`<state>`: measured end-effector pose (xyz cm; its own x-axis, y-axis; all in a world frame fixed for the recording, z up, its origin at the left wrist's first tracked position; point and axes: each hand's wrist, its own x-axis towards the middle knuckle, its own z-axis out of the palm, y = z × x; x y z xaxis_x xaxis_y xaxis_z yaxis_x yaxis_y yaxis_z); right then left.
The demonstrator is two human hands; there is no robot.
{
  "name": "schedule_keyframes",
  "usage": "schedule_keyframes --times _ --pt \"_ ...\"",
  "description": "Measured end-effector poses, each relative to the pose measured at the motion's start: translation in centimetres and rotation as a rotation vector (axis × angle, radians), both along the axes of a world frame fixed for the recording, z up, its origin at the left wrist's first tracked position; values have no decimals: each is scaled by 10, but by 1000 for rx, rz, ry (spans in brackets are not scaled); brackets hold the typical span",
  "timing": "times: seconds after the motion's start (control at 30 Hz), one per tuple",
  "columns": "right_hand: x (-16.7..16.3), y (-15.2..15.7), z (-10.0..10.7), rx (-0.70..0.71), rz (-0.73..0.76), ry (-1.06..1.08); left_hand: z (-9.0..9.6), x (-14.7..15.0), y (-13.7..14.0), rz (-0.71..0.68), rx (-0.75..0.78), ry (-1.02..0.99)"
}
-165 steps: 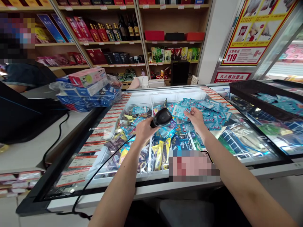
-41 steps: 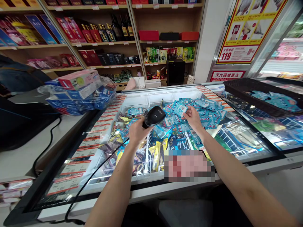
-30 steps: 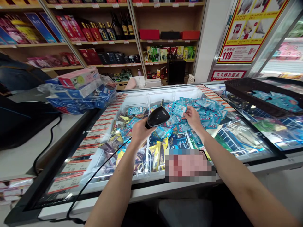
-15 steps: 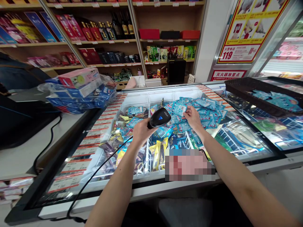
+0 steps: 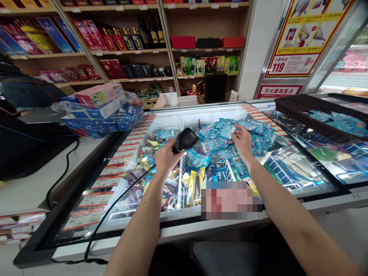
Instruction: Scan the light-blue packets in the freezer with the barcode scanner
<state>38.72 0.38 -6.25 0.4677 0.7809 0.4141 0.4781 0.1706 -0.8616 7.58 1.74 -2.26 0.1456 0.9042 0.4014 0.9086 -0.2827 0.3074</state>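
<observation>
Blue packet — edge in right fingers — sits apart from scanner.

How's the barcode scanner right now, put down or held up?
Held up: the left hand has its fingers wrapped around the black barcode scanner, above the chest freezer.
</observation>
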Motion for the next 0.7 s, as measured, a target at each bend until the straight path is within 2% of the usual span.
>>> schedule_keyframes --times 0.17,0.47,0.57,0.7 --pt "11 -4 2 -23 -240 -307 2 -10 3 79 19 -2" --pt "8 -18 8 -118 -418 -546 0 -23 6 168 52 -1" --pt "3 -22 13 -67 -393 -618 2 -25 7 174 51 -11" --pt "-13 -24 16 -46 -240 -701 8 -28 8 191 42 4"
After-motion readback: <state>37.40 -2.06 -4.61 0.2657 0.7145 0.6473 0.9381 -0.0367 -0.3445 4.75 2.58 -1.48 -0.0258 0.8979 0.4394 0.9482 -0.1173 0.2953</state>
